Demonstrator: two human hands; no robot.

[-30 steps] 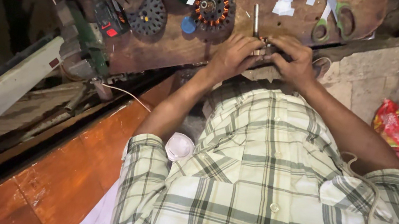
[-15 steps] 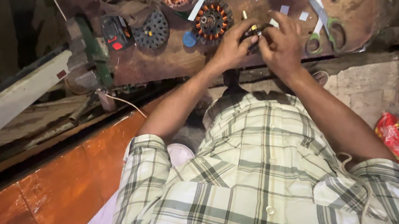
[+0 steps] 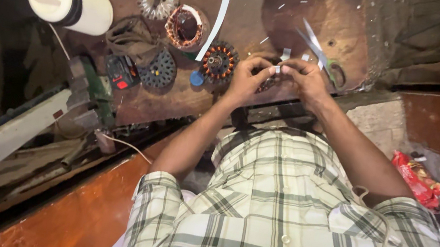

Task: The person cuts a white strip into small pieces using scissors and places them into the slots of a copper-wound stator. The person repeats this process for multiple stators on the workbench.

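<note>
Where the checked shirt [image 3: 298, 222] fills the near view, both arms reach to the workbench's [image 3: 234, 108] near edge. The left hand [image 3: 249, 78] and right hand [image 3: 308, 80] meet there, fingers pinched together on a small motor part [image 3: 268, 81], mostly hidden. Just left sits a copper-wound motor core [image 3: 219, 61]; beyond the right hand lie scissors [image 3: 323, 55].
</note>
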